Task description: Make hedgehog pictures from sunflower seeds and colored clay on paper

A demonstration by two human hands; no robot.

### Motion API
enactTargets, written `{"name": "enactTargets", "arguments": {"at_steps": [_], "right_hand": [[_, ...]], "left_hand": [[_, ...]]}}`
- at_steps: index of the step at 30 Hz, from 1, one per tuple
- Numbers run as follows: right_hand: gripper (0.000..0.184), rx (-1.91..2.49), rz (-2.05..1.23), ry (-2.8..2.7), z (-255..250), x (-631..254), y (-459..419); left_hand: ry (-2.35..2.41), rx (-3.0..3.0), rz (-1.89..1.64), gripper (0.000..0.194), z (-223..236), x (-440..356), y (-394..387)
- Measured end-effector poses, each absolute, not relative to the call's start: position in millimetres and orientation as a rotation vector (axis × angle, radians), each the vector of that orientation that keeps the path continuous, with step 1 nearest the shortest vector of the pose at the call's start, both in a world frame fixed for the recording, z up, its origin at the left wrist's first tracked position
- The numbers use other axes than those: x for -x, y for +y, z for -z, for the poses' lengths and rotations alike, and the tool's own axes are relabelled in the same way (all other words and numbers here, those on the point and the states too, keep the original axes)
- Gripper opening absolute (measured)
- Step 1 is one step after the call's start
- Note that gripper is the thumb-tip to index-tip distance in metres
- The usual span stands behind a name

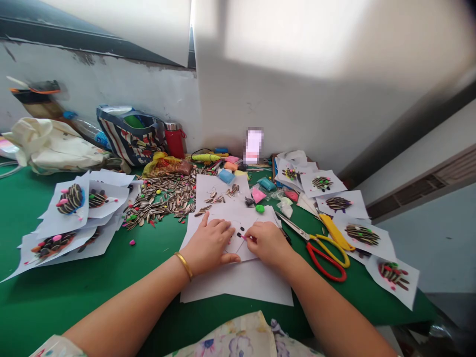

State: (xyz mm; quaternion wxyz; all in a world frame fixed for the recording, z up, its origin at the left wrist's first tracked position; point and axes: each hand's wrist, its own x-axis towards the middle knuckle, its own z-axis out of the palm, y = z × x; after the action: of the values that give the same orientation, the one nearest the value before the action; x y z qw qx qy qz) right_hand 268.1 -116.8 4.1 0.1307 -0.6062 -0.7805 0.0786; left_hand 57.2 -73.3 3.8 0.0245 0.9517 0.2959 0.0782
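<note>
White paper sheets [256, 282] lie stacked in front of me. My left hand [210, 244], with a gold bangle at the wrist, rests on the top sheet, fingers spread and thumb out. Fingertips of my right hand [268, 243] pinch a small bit of pink modelling clay [243, 237] close to the paper. Small black clay dots [239, 235] sit on the sheet between my hands. Just beyond them are a lump of green clay [260, 209] and a sheet with loose sunflower seeds [216, 197]. My left fingers partly cover the drawing on the sheet.
A large pile of striped sunflower seeds [169, 196] spreads at left. Scissors with red and yellow handles [329, 253] and a yellow cutter [336, 233] lie at right. Seed-decorated papers [70, 228] are on both sides. Bags and a red flask [174, 140] stand along the wall.
</note>
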Motion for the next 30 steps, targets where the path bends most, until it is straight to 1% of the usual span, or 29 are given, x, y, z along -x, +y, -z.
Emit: {"name": "enactTargets", "arguments": {"at_steps": [9, 30], "right_hand": [[0.02, 1.812, -0.202, -2.321, -3.4, -263.4, -116.4], [0.019, 1.776, -0.163, -2.291, 0.3, -267.7, -115.4]], "left_hand": [[0.906, -2.941, -0.228, 0.071, -3.6, -57.6, -72.9], [0.916, -2.951, -0.203, 0.07, -6.3, -58.5, -74.3]]}}
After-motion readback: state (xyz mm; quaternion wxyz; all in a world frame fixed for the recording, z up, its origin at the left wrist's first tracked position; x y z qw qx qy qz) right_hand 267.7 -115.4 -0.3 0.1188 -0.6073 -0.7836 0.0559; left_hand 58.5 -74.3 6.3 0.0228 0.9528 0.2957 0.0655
